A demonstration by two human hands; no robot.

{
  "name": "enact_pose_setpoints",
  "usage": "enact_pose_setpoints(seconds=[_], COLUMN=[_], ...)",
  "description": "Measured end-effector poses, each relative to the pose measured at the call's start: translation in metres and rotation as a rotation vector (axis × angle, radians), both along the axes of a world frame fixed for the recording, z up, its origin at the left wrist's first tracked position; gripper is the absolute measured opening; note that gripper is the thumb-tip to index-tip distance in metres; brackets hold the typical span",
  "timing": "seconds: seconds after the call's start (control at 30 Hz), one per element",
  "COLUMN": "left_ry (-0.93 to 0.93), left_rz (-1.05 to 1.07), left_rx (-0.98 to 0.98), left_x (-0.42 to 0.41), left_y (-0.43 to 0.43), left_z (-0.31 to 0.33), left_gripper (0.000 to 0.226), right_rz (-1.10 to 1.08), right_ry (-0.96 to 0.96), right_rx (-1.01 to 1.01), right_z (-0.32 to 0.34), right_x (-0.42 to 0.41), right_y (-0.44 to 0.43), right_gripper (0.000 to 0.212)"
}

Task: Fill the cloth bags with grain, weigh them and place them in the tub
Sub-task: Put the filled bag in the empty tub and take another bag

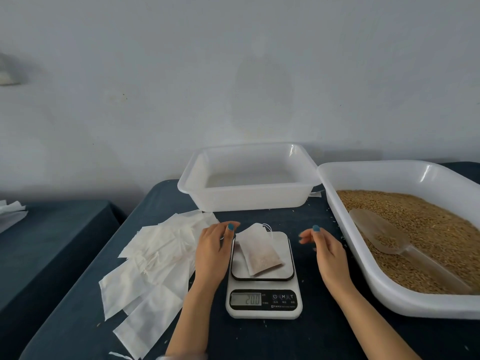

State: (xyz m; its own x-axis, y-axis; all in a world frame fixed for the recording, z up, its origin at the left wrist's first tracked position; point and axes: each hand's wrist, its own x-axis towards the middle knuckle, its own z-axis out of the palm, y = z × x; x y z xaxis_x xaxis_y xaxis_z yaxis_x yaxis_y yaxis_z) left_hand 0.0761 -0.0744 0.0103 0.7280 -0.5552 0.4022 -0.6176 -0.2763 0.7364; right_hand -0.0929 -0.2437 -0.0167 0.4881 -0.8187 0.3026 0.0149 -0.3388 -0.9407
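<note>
Filled bag [259, 252]: flat on the scale [263, 300] platform, drawstring end pointing away.
Left hand [213, 245]: fingers loose, holding nothing, just beside the platform's left edge.
Right hand [322, 242]: relaxed, holding nothing, right of the scale.
Tub [249, 198]: behind the scale on the surface [259, 339].
Grain [428, 229]: in the right tray, scoop [384, 235] lying on it.
Spare bags [155, 255]: heaped at left.

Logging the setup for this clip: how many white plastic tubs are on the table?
2. An empty-looking white plastic tub behind the white digital scale, and a grain-filled tub at the right.
</note>
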Motion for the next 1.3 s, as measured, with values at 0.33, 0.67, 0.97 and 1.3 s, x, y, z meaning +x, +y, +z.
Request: enact_pose_setpoints(seconds=[0.33, 0.67, 0.97, 1.3], left_ry=[-0.064, 0.139, 0.160, -0.491], left_rz=[-0.118, -0.252, -0.287, -0.002], left_rx=[0.253, 0.407, 0.390, 0.331], left_x=[-0.008, -0.003, 0.020, 0.086], left_y=[-0.024, -0.021, -0.027, -0.092], left_z=[0.012, 0.064, 0.109, 0.152], left_gripper=[0.026, 0.007, 0.014, 0.027], right_rz=[0.003, 0.010, 0.009, 0.015], right_ry=[0.022, 0.055, 0.065, 0.054], right_rx=[0.001, 0.001, 0.000, 0.004], right_z=[-0.004, -0.007, -0.008, -0.003], right_x=[-0.001, 0.005, 0.005, 0.004], right_y=[-0.001, -0.003, -0.001, 0.000], right_gripper=[0.041, 0.034, 0.033, 0.033])
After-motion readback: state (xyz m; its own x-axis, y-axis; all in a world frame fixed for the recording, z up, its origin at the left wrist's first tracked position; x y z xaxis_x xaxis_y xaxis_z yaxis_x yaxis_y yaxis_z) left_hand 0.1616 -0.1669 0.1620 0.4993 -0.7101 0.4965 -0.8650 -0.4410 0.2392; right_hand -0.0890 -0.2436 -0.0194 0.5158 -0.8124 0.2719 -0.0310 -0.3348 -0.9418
